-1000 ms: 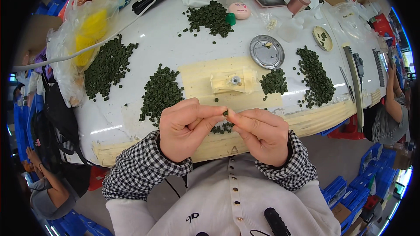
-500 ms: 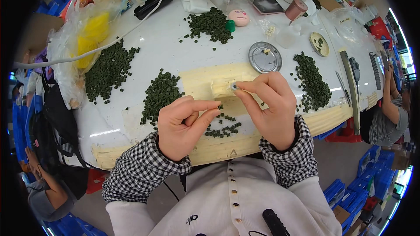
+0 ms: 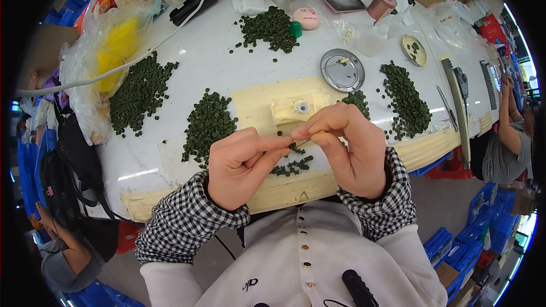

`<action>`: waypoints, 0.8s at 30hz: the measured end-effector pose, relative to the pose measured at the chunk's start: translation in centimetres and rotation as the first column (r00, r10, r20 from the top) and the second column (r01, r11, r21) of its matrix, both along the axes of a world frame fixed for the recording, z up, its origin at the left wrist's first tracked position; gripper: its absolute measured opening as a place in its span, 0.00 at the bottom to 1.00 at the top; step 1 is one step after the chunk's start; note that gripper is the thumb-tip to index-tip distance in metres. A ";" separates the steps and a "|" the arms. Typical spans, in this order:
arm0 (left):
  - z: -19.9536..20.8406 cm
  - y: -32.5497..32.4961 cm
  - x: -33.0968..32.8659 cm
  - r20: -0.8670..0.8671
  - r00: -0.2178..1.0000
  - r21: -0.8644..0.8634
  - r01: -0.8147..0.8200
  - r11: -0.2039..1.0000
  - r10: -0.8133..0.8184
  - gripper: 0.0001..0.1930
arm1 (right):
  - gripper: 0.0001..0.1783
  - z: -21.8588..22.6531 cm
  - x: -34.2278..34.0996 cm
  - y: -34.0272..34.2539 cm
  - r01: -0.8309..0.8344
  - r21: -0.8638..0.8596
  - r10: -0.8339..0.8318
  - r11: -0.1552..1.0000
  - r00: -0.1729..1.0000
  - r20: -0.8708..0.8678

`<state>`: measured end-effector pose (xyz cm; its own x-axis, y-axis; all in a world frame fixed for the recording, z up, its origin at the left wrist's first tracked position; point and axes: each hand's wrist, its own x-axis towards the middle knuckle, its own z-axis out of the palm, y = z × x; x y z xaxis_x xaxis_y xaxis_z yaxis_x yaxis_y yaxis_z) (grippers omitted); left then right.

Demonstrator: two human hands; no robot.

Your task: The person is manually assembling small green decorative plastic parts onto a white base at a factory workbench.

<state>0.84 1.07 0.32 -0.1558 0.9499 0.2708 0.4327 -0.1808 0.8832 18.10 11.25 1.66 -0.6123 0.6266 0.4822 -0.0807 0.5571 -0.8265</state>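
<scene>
My left hand [image 3: 242,165] is closed in a pinch, with a small dark green part [image 3: 293,146] at its fingertips, mostly hidden. Meeting it from the right, my right hand [image 3: 352,150] is closed too; a thin dark line shows below its fingers, but its kind is unclear. Just beyond both hands sits a cream block [image 3: 284,112] with a round grey metal piece [image 3: 303,107] on it. Several loose green parts [image 3: 293,167] lie on the table between my wrists.
Heaps of green parts lie at the left [image 3: 142,94], beside my left hand [image 3: 209,128], at the back [image 3: 267,29] and at the right [image 3: 405,102]. A round metal lid [image 3: 342,70] lies beyond my right hand. A white cable [image 3: 114,72] crosses the left side.
My right hand has come away from the round metal piece on the block and moved nearer me, up to my left fingertips. The left hand stays pinched in nearly the same place.
</scene>
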 end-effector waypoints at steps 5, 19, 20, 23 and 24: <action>0.1 -0.1 -0.1 -0.005 1.000 -0.003 0.007 1.000 -0.007 0.10 | 0.05 0.0 -0.1 0.1 -0.006 0.028 0.006 1.000 1.000 0.018; -0.1 -0.1 0.0 0.042 0.999 -0.009 -0.007 1.000 0.007 0.11 | 0.05 0.2 -0.1 0.8 0.212 0.088 -0.213 0.973 0.977 -0.005; -0.2 -0.1 0.0 0.044 0.999 -0.009 -0.007 1.000 0.008 0.11 | 0.06 0.5 -0.2 1.1 0.242 0.177 -0.250 0.954 0.968 0.024; -0.4 -0.1 0.0 0.072 0.997 -0.006 -0.016 1.000 0.017 0.11 | 0.07 -0.1 -0.6 1.7 0.258 0.317 -0.299 0.913 0.950 0.088; -0.5 -0.1 0.0 0.085 0.996 -0.004 -0.021 1.000 0.022 0.11 | 0.07 -0.5 -0.7 1.8 0.252 0.343 -0.304 0.905 0.947 0.107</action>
<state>0.82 0.97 -0.17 -0.1985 0.9470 0.2525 0.3599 -0.1692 0.9175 17.37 13.06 1.19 -0.5186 0.6094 0.5997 0.2303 0.7750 -0.5885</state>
